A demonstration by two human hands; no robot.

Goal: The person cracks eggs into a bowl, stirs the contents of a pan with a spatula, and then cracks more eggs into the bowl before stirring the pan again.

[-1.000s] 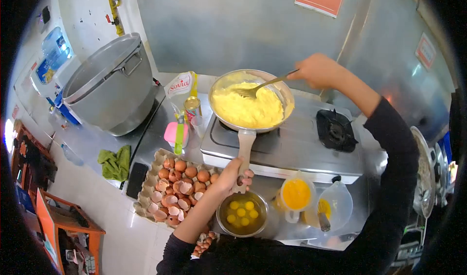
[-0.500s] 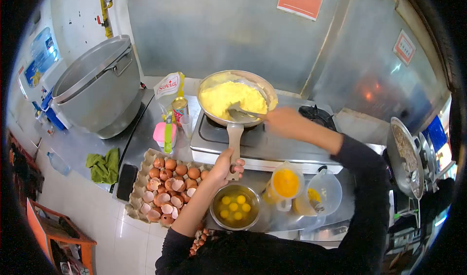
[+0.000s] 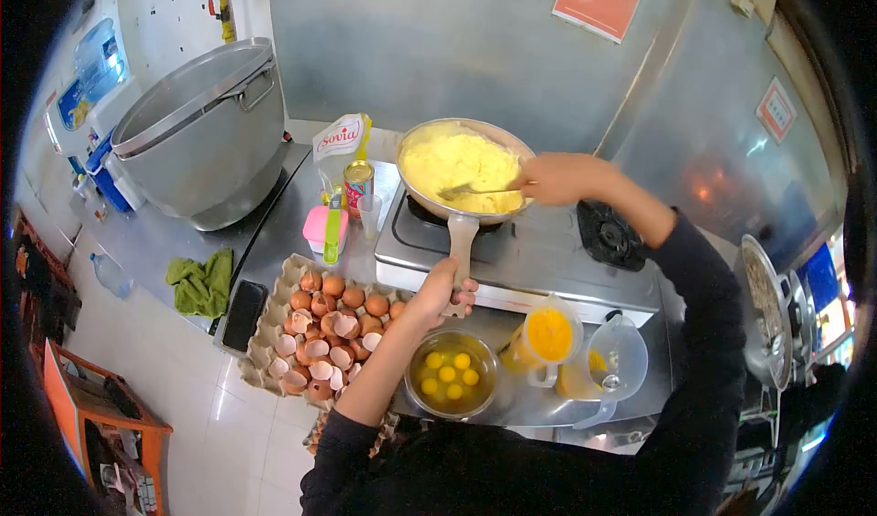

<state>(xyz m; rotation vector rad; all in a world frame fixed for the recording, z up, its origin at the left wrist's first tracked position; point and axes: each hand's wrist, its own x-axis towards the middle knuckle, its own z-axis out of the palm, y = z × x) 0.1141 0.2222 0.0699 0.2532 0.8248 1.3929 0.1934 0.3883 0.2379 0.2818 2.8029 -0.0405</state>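
Observation:
My left hand (image 3: pixel 446 293) is wrapped round the handle (image 3: pixel 462 242) of a frying pan (image 3: pixel 525 149) on the stove. Yellow scrambled egg (image 3: pixel 457 162) fills much of the pan. Above the pan's right rim, my right hand (image 3: pixel 568 180) grips a metal spatula (image 3: pixel 484 190), whose blade is partly buried in the egg. Below my left hand sits a metal bowl (image 3: pixel 491 393) with several raw yolks in clear egg white. An egg tray (image 3: pixel 265 338) with brown eggs and broken shells lies to the left.
Two plastic jugs (image 3: pixel 551 310) (image 3: pixel 630 356) with yellow liquid stand right of the bowl. Left of the stove (image 3: pixel 548 251) are a can (image 3: pixel 358 185), a pink container (image 3: pixel 320 226) and a Sovia pouch (image 3: pixel 340 142). Beyond are a large pot (image 3: pixel 206 142), green cloth (image 3: pixel 201 283) and phone (image 3: pixel 244 315).
The view has shifted, so most things appear a little further right. My right hand and the spatula have moved slightly up relative to the pan, and the blade sits lower in the egg.

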